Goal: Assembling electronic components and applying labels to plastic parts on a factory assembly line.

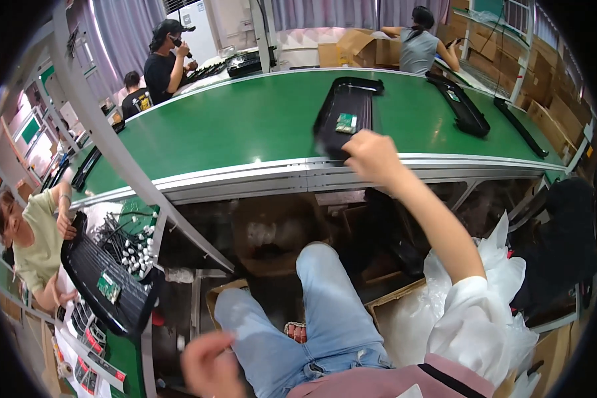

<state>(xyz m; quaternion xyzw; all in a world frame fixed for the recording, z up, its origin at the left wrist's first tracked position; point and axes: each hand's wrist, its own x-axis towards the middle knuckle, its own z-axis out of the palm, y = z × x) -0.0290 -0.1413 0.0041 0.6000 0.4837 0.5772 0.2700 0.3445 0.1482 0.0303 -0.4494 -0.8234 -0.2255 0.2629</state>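
My right hand (373, 158) reaches over the near edge of the green conveyor belt. Its fingers are closed on the near end of a long black plastic housing (359, 99), whose lower end is slightly blurred. On that housing lies a small green circuit board (346, 123). Down by my left thigh, my left hand (212, 365) is smeared by motion. It touches nothing that I can make out, and its fingers are too blurred to read.
More black housings (459, 105) lie along the green belt (245, 126). At left, a co-worker (36, 229) holds another housing (106, 278) beside white-tipped cables (129, 245). A metal post (113, 132) rises left of me. White plastic bags (438, 278) fill a box at my right.
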